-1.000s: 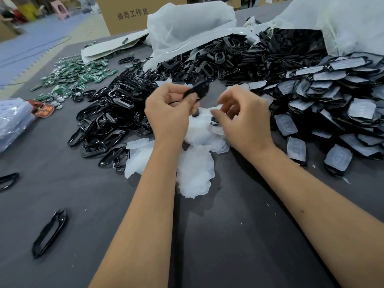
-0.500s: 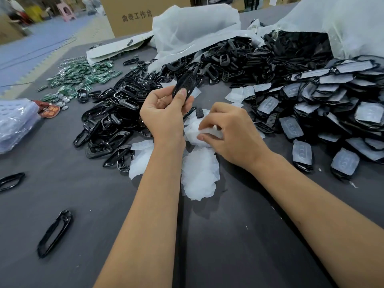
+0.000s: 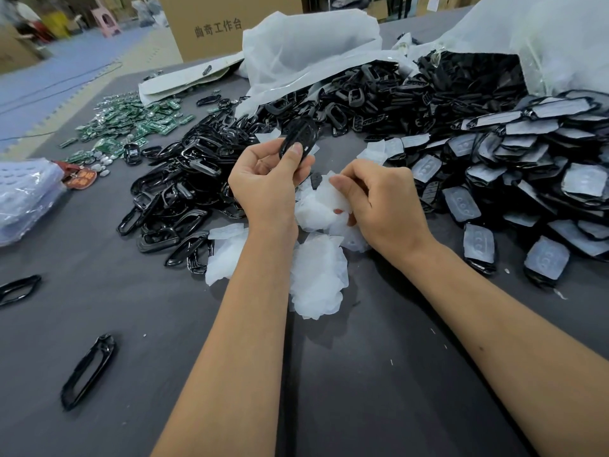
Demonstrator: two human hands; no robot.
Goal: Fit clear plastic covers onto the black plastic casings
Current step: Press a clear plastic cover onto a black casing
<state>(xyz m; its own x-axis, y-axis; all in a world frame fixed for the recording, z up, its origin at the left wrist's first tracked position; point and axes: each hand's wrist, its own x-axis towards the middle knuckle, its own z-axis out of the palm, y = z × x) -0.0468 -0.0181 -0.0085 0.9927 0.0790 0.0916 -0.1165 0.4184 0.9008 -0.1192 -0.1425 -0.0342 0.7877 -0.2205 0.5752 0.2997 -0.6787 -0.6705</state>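
Observation:
My left hand (image 3: pixel 267 183) holds a black plastic casing (image 3: pixel 298 136) upright between thumb and fingers, above the table centre. Just to its right, my right hand (image 3: pixel 382 202) pinches a clear plastic cover (image 3: pixel 321 206) at the top of a heap of clear covers (image 3: pixel 316 278) lying between my forearms. The cover and the casing are apart. A pile of bare black casings (image 3: pixel 184 189) lies to the left. Casings with covers fitted (image 3: pixel 527 179) are heaped at the right.
Green circuit boards (image 3: pixel 131 123) lie at the far left, a clear bag (image 3: pixel 26 196) at the left edge. White bags (image 3: pixel 313 51) spill black parts at the back. Two loose black frames (image 3: pixel 89 371) lie near left on the grey table (image 3: pixel 379 374). A cardboard box (image 3: pixel 227 24) stands behind.
My left hand turned the black casing upright and raised it. My right hand dropped to the heap of clear covers and pinched one.

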